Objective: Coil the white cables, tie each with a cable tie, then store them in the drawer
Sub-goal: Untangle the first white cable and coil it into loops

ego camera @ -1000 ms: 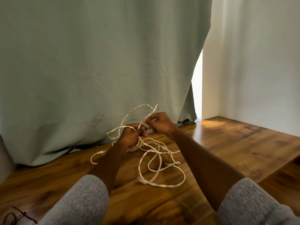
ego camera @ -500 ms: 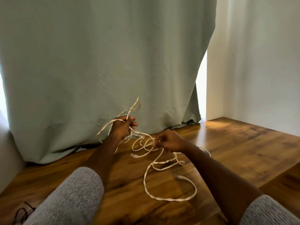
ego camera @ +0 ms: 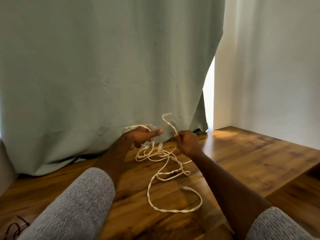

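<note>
A long white cable [ego camera: 161,172] lies in loose tangled loops on the wooden tabletop [ego camera: 242,158], one plug end resting near the front. My left hand [ego camera: 140,136] is raised above the table with cable loops draped around its fingers and the thumb pointing right. My right hand [ego camera: 187,142] pinches a strand of the same cable, whose free end curls upward above it. The two hands are a short gap apart. No drawer is in view.
A pale green curtain [ego camera: 112,75] hangs right behind the table and touches its back edge. A white wall [ego camera: 277,66] stands at the right. Dark cable ties [ego camera: 15,229] lie at the front left corner. The table steps down at the right edge.
My right hand rose from the table with a strand and came closer to the left hand. The cable's free end now sticks up beside the right hand. The loops on the table shifted.
</note>
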Motion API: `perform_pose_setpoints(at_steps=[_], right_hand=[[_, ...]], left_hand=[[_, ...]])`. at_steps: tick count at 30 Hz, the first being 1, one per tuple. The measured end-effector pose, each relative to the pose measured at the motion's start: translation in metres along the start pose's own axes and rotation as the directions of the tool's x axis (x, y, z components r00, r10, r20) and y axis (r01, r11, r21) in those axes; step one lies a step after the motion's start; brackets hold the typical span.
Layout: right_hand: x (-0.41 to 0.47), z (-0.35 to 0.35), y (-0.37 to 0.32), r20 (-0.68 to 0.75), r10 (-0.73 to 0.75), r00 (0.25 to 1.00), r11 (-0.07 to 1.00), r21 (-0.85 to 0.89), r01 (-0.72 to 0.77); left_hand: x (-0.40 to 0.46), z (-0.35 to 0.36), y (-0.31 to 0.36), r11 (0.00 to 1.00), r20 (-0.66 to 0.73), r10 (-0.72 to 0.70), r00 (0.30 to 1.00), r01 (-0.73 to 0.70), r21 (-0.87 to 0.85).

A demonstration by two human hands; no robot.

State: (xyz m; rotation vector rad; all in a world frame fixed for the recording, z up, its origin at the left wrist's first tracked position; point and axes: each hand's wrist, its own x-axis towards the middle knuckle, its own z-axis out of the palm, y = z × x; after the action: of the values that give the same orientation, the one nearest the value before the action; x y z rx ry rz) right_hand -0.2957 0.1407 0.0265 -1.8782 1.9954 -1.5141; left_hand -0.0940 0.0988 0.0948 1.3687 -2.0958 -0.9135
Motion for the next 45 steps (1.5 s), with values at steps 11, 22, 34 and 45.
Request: perform_pose_setpoints(at_steps=[11,22,34,45], right_hand=[[-0.021,-0.001,-0.016,-0.078,-0.268,0.96,0.953,-0.165,0.253],[-0.039,0.072,-0.07,0.172,-0.266,0.948,0.961,-0.03,0.275],[-0.031,0.147,-0.079,0.365,-0.298,0.882,0.933,-0.086,0.351],[-0.04,0.17,-0.071,0.279,-0.433,0.857,0.897,0.039,0.44]], left_hand=[[-0.002,-0.007,-0.018,0.945,0.134,-0.217,0.967,0.174,0.276],[-0.039,-0.015,-0.063,0.878,-0.234,0.068,0.97,-0.17,-0.448],[-0.047,0.019,-0.148,0.687,-0.25,-0.003,0.968,-0.18,-0.704],[-0.047,0.005,-0.156,0.313,-0.025,0.231,0.973,-0.099,-0.944]])
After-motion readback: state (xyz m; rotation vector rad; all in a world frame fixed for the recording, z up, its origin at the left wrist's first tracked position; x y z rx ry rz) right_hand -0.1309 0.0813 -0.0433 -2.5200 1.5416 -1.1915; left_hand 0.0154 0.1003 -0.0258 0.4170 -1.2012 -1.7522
